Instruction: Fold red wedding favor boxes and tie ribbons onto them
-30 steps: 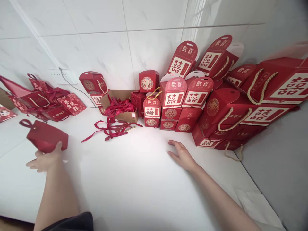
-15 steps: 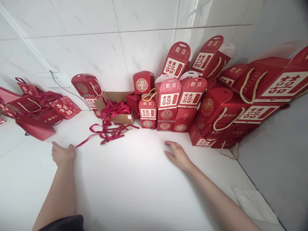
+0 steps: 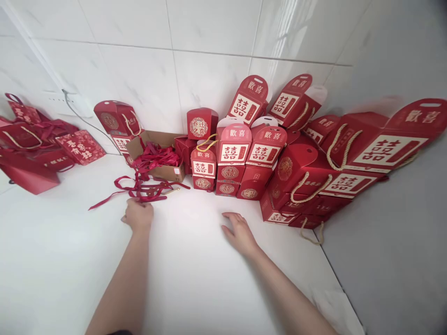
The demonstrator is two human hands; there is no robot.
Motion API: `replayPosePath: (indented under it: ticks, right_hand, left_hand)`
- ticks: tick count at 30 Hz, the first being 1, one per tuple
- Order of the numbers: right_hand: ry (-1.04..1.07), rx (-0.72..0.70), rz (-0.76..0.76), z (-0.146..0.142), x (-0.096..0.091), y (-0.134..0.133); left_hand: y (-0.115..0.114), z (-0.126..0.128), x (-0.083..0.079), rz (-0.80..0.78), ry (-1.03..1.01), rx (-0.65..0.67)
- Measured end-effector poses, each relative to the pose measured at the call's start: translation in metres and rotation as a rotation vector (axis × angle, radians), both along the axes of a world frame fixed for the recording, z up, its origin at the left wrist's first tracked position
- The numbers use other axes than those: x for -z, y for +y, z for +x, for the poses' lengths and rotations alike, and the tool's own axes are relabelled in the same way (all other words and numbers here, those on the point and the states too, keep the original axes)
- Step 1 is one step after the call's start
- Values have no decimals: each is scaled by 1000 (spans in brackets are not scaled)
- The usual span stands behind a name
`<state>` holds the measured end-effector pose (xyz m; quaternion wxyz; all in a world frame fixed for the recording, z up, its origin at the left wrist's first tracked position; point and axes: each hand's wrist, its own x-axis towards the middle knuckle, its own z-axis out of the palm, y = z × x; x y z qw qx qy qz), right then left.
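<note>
My left hand (image 3: pixel 138 215) is low over the white tabletop at the near edge of a loose tangle of dark red ribbons (image 3: pixel 120 194). Its fingers are curled in, with the tips at the ribbons; whether they grip one is hidden. Right of the middle, my right hand (image 3: pixel 239 234) hangs over the table, thumb and fingers apart and holding nothing. Beyond the ribbons stands an open cardboard box (image 3: pixel 167 174) filled with more red ribbon (image 3: pixel 159 156). The nearest items to my right hand are stacked red gift boxes (image 3: pixel 232 152) with gold and white print.
More red gift boxes with rope handles (image 3: pixel 380 149) are piled along the right wall. At the far left lie red bags and boxes (image 3: pixel 31 170) and a patterned red box (image 3: pixel 82 146). A grey cable (image 3: pixel 82 117) runs down the tiled wall. White sheet material (image 3: pixel 335 304) lies lower right.
My left hand has moved right, from beside the far-left red box to the loose ribbons, and its fingers have curled in. My right hand stays open near the stacks. The view has shifted.
</note>
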<state>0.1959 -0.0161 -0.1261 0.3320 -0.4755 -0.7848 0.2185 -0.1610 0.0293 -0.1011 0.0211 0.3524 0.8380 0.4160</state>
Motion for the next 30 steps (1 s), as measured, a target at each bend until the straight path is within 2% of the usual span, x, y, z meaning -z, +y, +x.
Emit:
replayPosePath:
  ticks: [6,11,18,20,22,24,26,27,28,30]
  right_hand:
    - [64,-1,-46,5,6,4]
    - [80,-7,-59,3,5,3]
    - [121,-22,-60,-1,2,2]
    - [149,-26,-61,-4,-5,3]
    - [190,-31,-58,-8,-24,-2]
    - [243,-96,-55,-12,-57,-14]
    - [298,-444,-110,-16,-96,-38]
    - [279,-691,-119,-20,-116,-53]
    - [271,-777,-116,-24,-132,-71]
    - [252,-839,-123,-35,-155,-108]
  left_hand:
    - [12,-2,1,-159,217,302]
    - [11,-3,9,-352,364,379]
    - [5,11,10,-374,478,532]
    - [3,16,8,-360,516,562]
    - [1,18,5,-337,545,555]
    - [-1,20,2,-309,561,516]
    - [-3,19,-1,-270,556,478]
    - [-3,18,-2,-250,547,469]
    - [-2,17,-2,-227,534,464]
    - [2,14,-2,-185,477,464]
